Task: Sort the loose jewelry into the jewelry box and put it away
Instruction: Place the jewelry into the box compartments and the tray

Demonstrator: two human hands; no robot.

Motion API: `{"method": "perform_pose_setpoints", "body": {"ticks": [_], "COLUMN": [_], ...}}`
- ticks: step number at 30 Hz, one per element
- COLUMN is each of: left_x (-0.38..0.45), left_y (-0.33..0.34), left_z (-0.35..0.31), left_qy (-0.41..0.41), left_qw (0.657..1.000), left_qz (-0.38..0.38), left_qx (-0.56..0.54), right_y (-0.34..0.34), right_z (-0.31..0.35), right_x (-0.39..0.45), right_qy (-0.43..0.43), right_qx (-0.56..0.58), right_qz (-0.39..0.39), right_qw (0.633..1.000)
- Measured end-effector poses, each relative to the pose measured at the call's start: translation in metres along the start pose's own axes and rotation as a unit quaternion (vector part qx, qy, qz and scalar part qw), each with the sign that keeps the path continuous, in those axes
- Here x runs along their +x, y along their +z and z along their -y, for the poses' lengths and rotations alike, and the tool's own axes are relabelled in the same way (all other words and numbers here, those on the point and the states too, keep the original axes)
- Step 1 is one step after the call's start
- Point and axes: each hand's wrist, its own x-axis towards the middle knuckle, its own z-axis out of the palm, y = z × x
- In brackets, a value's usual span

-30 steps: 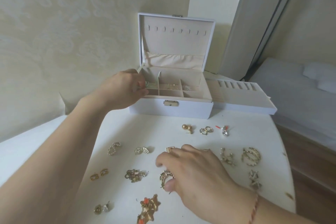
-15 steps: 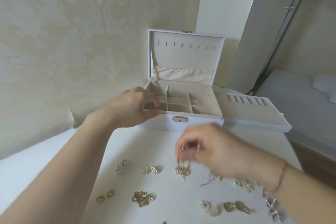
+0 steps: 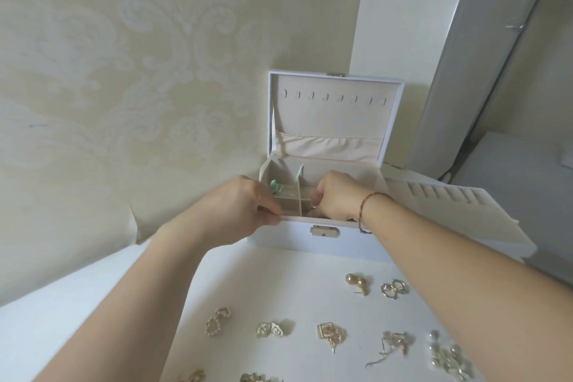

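The white jewelry box (image 3: 291, 234) stands open at the back of the white table (image 3: 273, 282), its lid (image 3: 335, 115) upright. My left hand (image 3: 242, 211) grips the box's front left rim. A green piece (image 3: 274, 186) lies in the left compartment beside that hand. My right hand (image 3: 338, 198) reaches down into a middle compartment, its fingers curled round a small gold earring (image 3: 314, 206) that is mostly hidden. Loose jewelry lies on the table in front: gold ball earrings (image 3: 357, 284), silver hoops (image 3: 393, 288), pearl loop earrings (image 3: 217, 321), flower earrings (image 3: 270, 329) and a square gold piece (image 3: 330, 335).
A slotted ring tray (image 3: 440, 208) juts out to the right of the box, under my right forearm. The patterned wall is close behind the box. A bed (image 3: 527, 183) lies past the table's right edge. More gold and silver pieces (image 3: 449, 357) lie at the front right.
My right hand lifted a gold earring off the table and carried it forward into the box. My left hand stayed on the box's left rim. The view tilted up.
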Motion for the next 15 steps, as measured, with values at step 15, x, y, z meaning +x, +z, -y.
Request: {"method": "perform_pose_setpoints", "body": {"ticks": [15], "left_x": [-0.006], "left_y": [-0.012], "left_z": [-0.012], "left_qy": [0.022], "left_qw": [0.997], "left_qz": [0.041], "left_qx": [-0.056], "right_y": [-0.070], "right_z": [-0.065], "right_x": [-0.082], "right_qy": [-0.086], "right_qx": [0.069], "right_qz": [-0.141], "right_qw": [0.984]}}
